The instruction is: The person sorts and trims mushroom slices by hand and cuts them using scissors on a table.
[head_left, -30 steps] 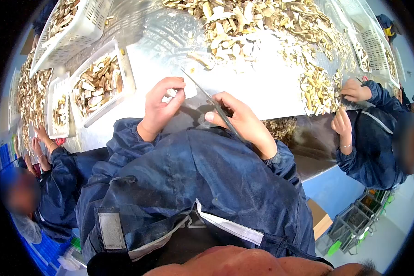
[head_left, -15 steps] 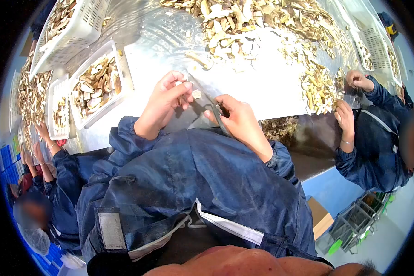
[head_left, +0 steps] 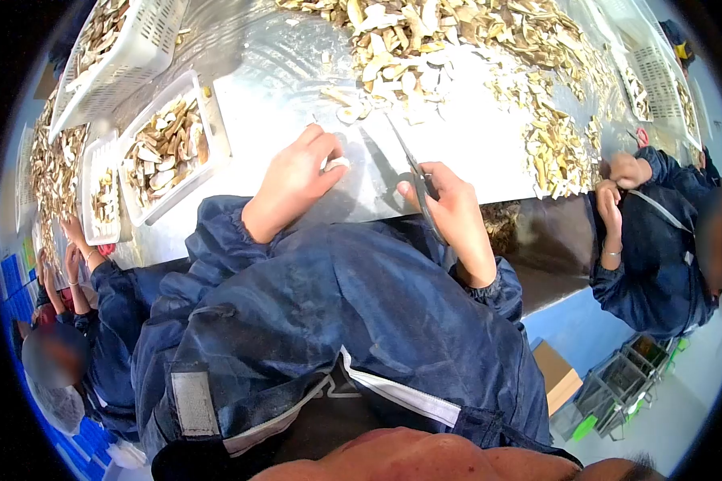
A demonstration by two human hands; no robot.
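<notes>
My left hand (head_left: 301, 176) is closed above the bright metal table, with a small pale mushroom piece (head_left: 337, 163) showing between thumb and fingers. To its right, my right hand (head_left: 457, 215) grips dark-handled scissors (head_left: 406, 146) near the table's front edge. Their blades point away from me, up and to the left, apart from the mushroom piece. Beyond both hands lies a large heap of sliced dried mushrooms (head_left: 409, 48). A few loose slices (head_left: 351, 111) rest near the scissor tips.
At left stand a white tray (head_left: 213, 128) of mushroom slices, a narrower tray (head_left: 90, 188) and a tall perforated basket (head_left: 148, 56). A co-worker's hands (head_left: 618, 180) are at the right edge, and another person's hand (head_left: 79, 234) is at the left.
My right hand has drawn the scissors right, away from my left hand. My left hand has turned, its fingers curling round the mushroom piece. The right co-worker's hands have come together.
</notes>
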